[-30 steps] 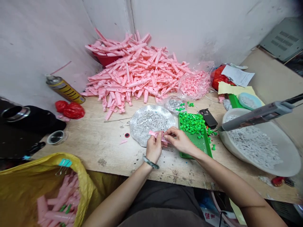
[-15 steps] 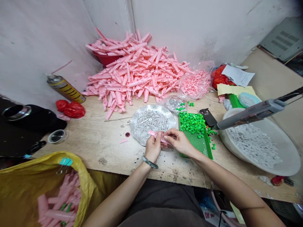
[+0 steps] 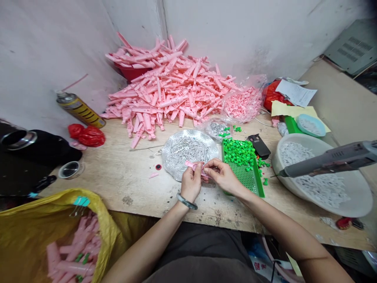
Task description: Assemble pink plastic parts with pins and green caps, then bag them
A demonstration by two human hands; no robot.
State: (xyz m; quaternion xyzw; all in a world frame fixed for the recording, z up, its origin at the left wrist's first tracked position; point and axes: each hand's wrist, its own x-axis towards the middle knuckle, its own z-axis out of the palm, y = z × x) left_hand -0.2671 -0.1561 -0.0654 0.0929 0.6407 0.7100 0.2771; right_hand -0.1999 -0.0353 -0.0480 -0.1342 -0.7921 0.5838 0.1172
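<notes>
My left hand (image 3: pixel 192 181), a bangle at its wrist, is closed around a slim pink plastic part (image 3: pixel 190 164). Thumb and fingers of my right hand (image 3: pixel 221 174) are pinched together against the part's right end; whatever small thing they hold is hidden. Both hands are over the front edge of a silvery bubble-wrap-like dish (image 3: pixel 168 157), which contains thin metal pins and small grey pieces (image 3: pixel 194 151). Just right of my right hand lies a green perforated tray (image 3: pixel 246 179) with small green plastic pieces (image 3: pixel 240 152) heaped at its far end.
Pink parts (image 3: pixel 176 86) are piled against the wall. At right, a power screwdriver (image 3: pixel 332 159) hangs over a white basin (image 3: pixel 361 196) of pale pieces. A yellow sack (image 3: pixel 108 232) with pink parts stands front left. A spray can (image 3: pixel 81 110) leans at back left.
The hanging screwdriver has swung right and slightly nearer, now over the basin. My hands have stayed almost in place, still on the pink part.
</notes>
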